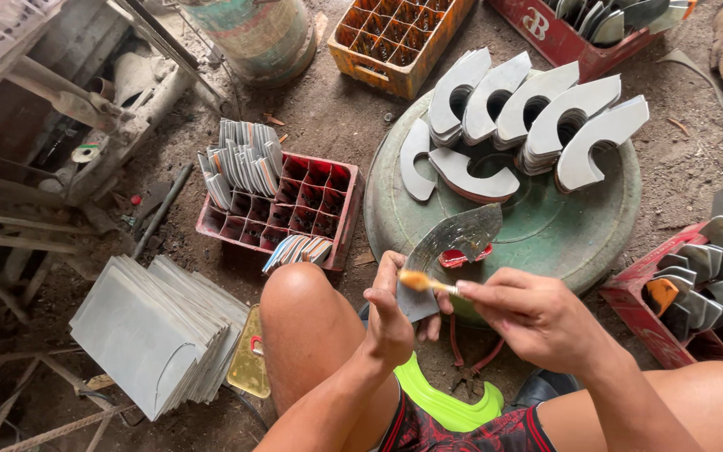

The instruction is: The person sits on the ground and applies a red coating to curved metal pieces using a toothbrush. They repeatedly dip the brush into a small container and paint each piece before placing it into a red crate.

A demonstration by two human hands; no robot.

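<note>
Metal curved blade blank (455, 243) is pinched upright in the left hand (391, 305), fingers clamped on its lower end, above the knee and near the edge of the green round drum lid (579, 226). Right hand (537, 314) grips a small brush (428, 283), fingers closed on the handle, its orange tip touching the blade. Step looks like coating the blade. Next calls for steady strokes along the face. Cut grey blanks (537, 109) lie stacked on the lid.

Arms bare to the elbow and beyond, no sleeves, no gloves on left hand (391, 314) or right hand (537, 318). Knees bare. Shorts (462, 431) dark with red pattern, a bright neon-yellow panel at the front
</note>
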